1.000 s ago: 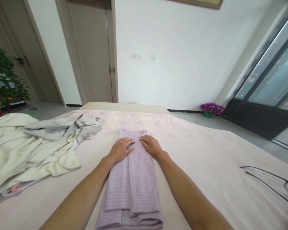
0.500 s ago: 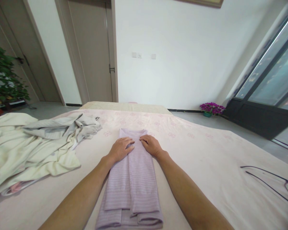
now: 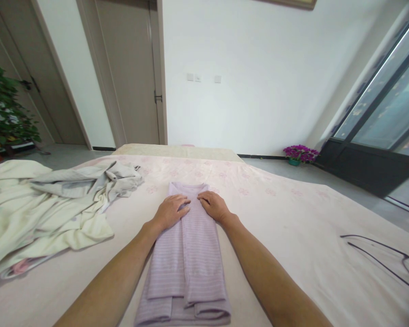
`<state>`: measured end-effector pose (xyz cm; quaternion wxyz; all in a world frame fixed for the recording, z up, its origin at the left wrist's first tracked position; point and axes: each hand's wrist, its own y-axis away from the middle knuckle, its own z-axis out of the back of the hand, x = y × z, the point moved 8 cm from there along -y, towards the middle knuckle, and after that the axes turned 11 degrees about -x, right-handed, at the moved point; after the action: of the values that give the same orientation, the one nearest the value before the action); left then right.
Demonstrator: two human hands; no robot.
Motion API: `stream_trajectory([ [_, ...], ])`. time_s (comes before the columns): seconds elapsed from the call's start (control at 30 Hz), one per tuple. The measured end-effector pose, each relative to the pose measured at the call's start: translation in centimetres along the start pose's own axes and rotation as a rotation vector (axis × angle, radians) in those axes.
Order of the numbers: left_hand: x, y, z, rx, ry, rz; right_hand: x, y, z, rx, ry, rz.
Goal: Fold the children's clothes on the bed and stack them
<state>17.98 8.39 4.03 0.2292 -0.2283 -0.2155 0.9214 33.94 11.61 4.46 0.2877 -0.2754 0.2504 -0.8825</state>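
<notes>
A lilac striped garment (image 3: pixel 201 254) lies folded into a long narrow strip on the pale pink sheet (image 3: pixel 286 227), its neckline at the far end. My left hand (image 3: pixel 172 210) rests flat on its upper left part, with the fingers pointing right and the thumb apart. On the upper right part of the cloth lies my right hand (image 3: pixel 214 205), palm down, its fingers spread a little and slightly bent. A small gap of cloth shows between the two hands. Both sleeves are folded lengthwise over the body of the garment.
Crumpled cream and grey clothes (image 3: pixel 64 204) are heaped at the left. Black-framed glasses (image 3: pixel 404 261) lie at the right edge. Beyond the sheet stand a purple flower pot (image 3: pixel 295 161) on the floor, a leafy plant (image 3: pixel 7 109) and a white wall.
</notes>
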Motion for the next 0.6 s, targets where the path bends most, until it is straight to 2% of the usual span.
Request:
stream_trajectory([
  [0.6, 0.15, 0.01, -0.14, -0.008, 0.011, -0.006, 0.32, -0.09, 0.11, 0.005, -0.008, 0.012],
])
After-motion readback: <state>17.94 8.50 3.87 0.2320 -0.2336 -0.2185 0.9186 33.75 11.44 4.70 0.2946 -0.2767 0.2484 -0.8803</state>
